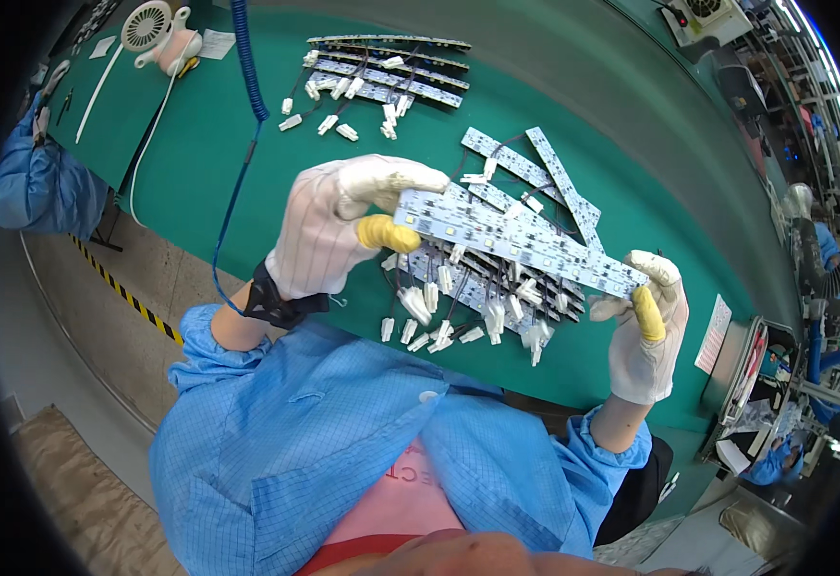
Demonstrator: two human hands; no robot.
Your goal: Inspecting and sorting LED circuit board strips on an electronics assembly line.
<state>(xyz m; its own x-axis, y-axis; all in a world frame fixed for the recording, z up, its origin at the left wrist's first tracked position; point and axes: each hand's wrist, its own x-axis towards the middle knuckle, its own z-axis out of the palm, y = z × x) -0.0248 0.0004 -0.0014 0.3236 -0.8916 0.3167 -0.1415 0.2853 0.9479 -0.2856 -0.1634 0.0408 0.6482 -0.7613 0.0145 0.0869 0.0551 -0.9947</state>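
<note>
A long white LED circuit board [525, 248] is held up at a slant above the green table, its component side facing me. My left hand [328, 221], gloved in white with a yellow fingertip, pinches its left end between thumb and fingers. At the lower right end, my right hand [648, 331], gloved alike, grips the board's other tip. Beneath it lies a pile of similar boards [458, 278] with wires and white connectors [415, 305], partly hidden by the held board. A black wrist strap [280, 300] circles my left wrist.
A stack of LED boards [391, 75] with connectors lies at the back. Several loose boards [562, 178] cross each other behind my hands. A coiled blue cord [245, 58] hangs left of centre. A small fan [147, 27] stands far left, near another person's blue sleeve [40, 182].
</note>
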